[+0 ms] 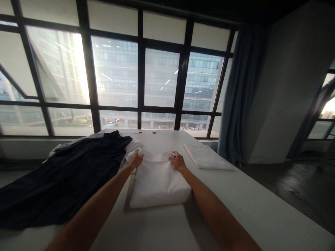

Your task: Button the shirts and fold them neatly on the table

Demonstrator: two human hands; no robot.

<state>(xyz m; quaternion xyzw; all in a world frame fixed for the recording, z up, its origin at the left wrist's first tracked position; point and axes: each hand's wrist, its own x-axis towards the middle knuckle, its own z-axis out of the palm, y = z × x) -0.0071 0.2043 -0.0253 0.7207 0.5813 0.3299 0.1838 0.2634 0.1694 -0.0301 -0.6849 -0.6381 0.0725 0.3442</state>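
Note:
A white garment (159, 184) lies on the white table in front of me, gathered into a rough rectangle. My left hand (136, 159) pinches its far left corner, where some cloth bunches above the fingers. At the far right corner, my right hand (178, 161) grips the cloth between thumb and fingers. Between the two hands the far edge of the fabric sags slightly. Something flat and brownish shows along the garment's left side; I cannot make out what it is.
Dark navy clothing (70, 174) is spread over the table's left side, with white cloth (62, 144) partly beneath it. A folded white cloth (206, 157) rests on the right of the table (235, 195). Beyond stand windows and a blue curtain (238, 97).

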